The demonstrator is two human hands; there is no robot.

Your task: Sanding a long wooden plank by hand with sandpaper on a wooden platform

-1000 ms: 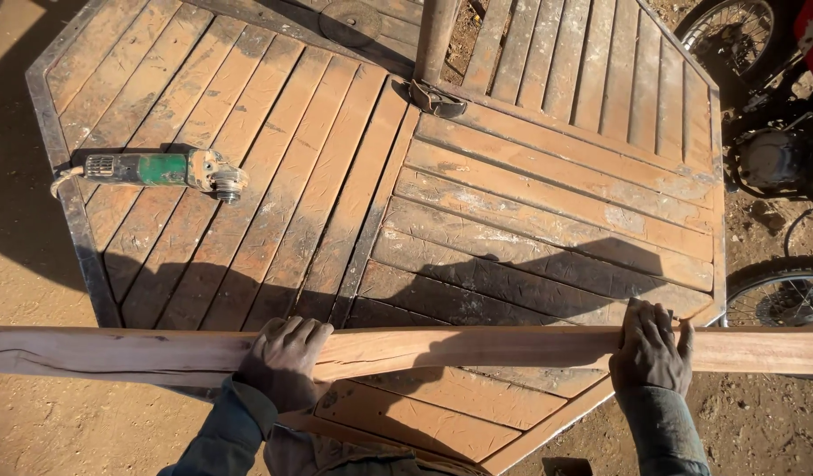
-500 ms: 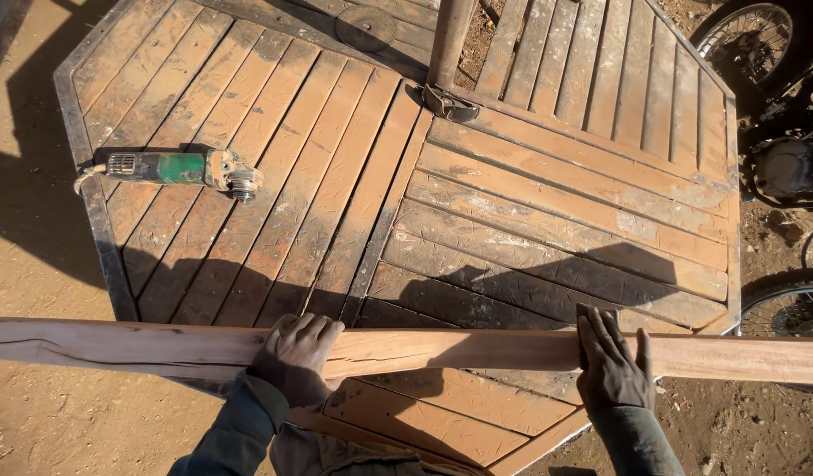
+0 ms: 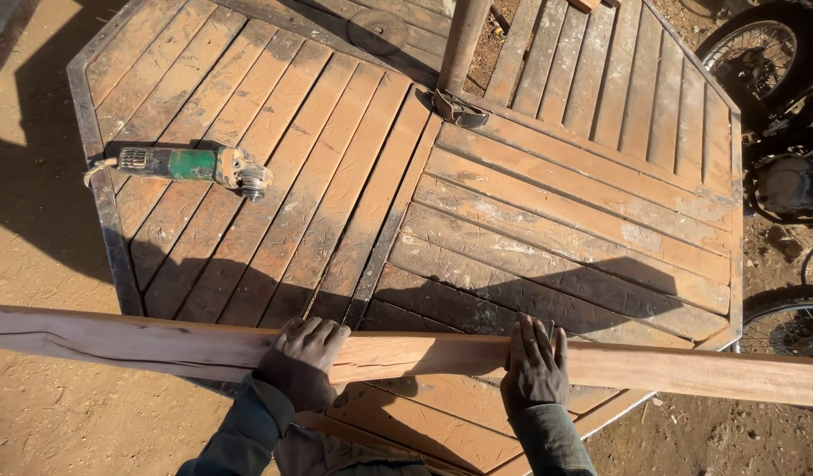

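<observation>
Head view. A long plank (image 3: 406, 353) lies crosswise over the near edge of a slatted wooden tabletop (image 3: 548, 220), running from 9 o'clock to 3 o'clock and overhanging both sides; the tabletop bears its middle, so little lifting looks needed.

Left hand (image 3: 301, 360) at about 7 o'clock: fingers curled over the plank's far edge, closed on it. Judged a steadying hold, keeping the plank from sliding or rolling.

Right hand (image 3: 534, 368) at about 5 o'clock: palm down, fingers spread flat on the plank's top face, pressing, not wrapped round it. The hands sit apart on either side of the plank's middle, which would balance the long overhangs.

Grinder (image 3: 190, 166) at 10 o'clock lies on the slats, well apart from both hands, untouched; its cord end is at the tabletop's metal rim.

Post (image 3: 464, 40) stands at 12 o'clock, in the tabletop's centre. Motorcycle (image 3: 777, 176) at 2–3 o'clock on the dirt, just beside the tabletop.
</observation>
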